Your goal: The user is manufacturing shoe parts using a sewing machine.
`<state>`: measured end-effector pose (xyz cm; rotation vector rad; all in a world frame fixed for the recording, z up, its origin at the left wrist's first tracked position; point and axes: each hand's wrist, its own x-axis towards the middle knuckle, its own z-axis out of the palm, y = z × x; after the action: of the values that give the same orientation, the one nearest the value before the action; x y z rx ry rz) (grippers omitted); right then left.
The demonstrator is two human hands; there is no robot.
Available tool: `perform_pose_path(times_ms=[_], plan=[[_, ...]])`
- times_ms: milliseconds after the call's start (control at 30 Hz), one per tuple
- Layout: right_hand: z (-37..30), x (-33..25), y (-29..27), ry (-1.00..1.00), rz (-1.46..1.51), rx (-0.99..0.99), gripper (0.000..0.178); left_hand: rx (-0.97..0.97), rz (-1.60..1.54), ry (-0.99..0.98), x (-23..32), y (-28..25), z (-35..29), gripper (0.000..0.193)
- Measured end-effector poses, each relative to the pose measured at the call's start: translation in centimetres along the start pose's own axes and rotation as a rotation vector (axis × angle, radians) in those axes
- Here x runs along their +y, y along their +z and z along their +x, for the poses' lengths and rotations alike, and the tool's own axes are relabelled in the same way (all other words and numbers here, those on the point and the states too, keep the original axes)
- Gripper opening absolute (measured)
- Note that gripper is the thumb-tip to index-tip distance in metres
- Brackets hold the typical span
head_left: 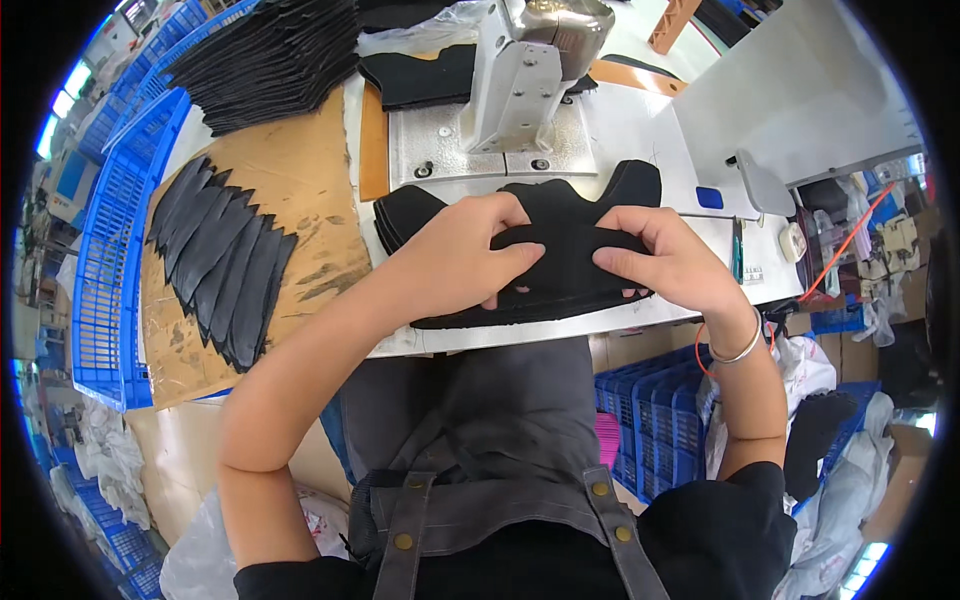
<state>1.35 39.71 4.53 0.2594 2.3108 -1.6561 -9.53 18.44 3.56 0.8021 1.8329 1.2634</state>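
My left hand point(465, 250) and my right hand point(675, 262) pinch the upper edge of a black cut fabric piece point(570, 262), thumbs on top and fingers curled behind it. Part of the piece is folded or raised toward me. Below and behind it lie more black curved pieces point(632, 185), stacked at the table's front edge. How many layers my fingers grip is hidden. Just beyond the stack stands a white sewing machine point(515, 105) with a metal bed plate.
At left, a brown board point(325, 165) bears fanned dark strips point(215, 260) and a tall black stack point(265, 60). Blue baskets point(105, 290) flank it, and a blue crate point(650, 425) stands below the table at right. A grey plate point(765, 185) and small tools lie right of the machine.
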Motion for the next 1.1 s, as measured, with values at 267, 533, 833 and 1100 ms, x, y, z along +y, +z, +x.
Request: perform_pose_path(times_ms=[267,533,833,1100], plan=[[0.2,0.1,0.9,-0.205,-0.317,0.091,0.022,0.087,0.345,0.103,-0.7,0.3,0.3,0.039],[0.2,-0.9,1.2,-0.090,-0.360,0.092,0.027,0.097,0.316,0.111,-1.1,0.3,0.2,0.040],[0.4,-0.7,1.2,-0.068,-0.386,0.082,0.028,0.164,0.375,0.212,-2.0,0.6,0.2,0.037],[0.4,-0.6,1.2,-0.131,-0.440,0.089,0.030,0.191,0.408,0.269,-2.5,0.9,0.1,0.034]])
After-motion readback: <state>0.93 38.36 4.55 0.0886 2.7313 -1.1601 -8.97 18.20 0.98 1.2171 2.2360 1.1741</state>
